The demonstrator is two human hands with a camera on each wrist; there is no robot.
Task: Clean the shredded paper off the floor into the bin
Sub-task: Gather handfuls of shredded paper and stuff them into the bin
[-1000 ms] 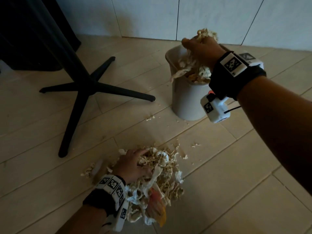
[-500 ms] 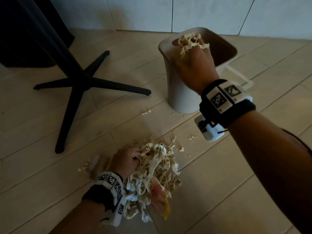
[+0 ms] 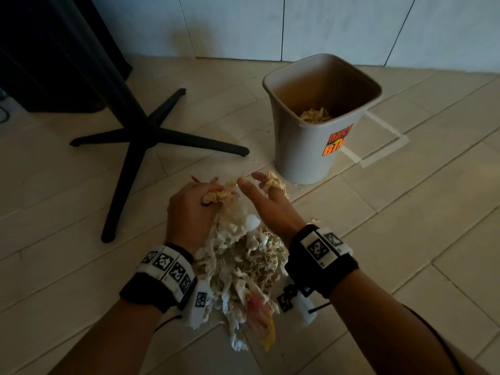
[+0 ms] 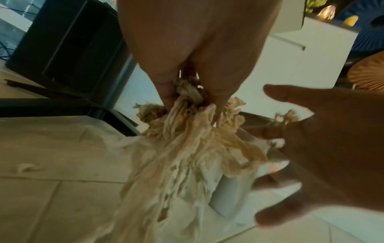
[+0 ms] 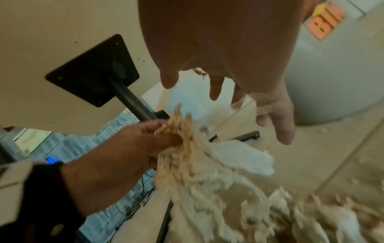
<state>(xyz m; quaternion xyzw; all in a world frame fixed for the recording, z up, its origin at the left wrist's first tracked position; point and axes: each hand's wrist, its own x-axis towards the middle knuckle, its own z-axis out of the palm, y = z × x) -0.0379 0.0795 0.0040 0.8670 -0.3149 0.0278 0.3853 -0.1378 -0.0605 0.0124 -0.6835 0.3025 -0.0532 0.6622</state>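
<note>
A big clump of shredded paper [image 3: 240, 263] hangs between my wrists, lifted off the tiled floor. My left hand [image 3: 189, 209] grips its top in a fist; the left wrist view shows the strands [image 4: 187, 148] bunched between finger and thumb. My right hand [image 3: 266, 201] is beside the clump with fingers spread and straight, a few shreds [image 3: 273, 181] stuck on its fingertips. The right wrist view shows those fingers [image 5: 276, 118] apart above the paper [image 5: 218, 180]. The grey bin [image 3: 305, 147] stands just beyond, with some shreds [image 3: 315, 115] at its bottom.
A black four-legged table base [image 3: 140, 136] spreads over the floor left of the bin. White wall panels [image 3: 297, 25] close off the back. A taped outline [image 3: 378, 139] marks the floor beside the bin. Small paper scraps [image 3: 254, 158] lie near the bin's foot.
My right hand has dropped its handful into the bin and come back down beside the clump. My left hand has raised the clump off the floor.
</note>
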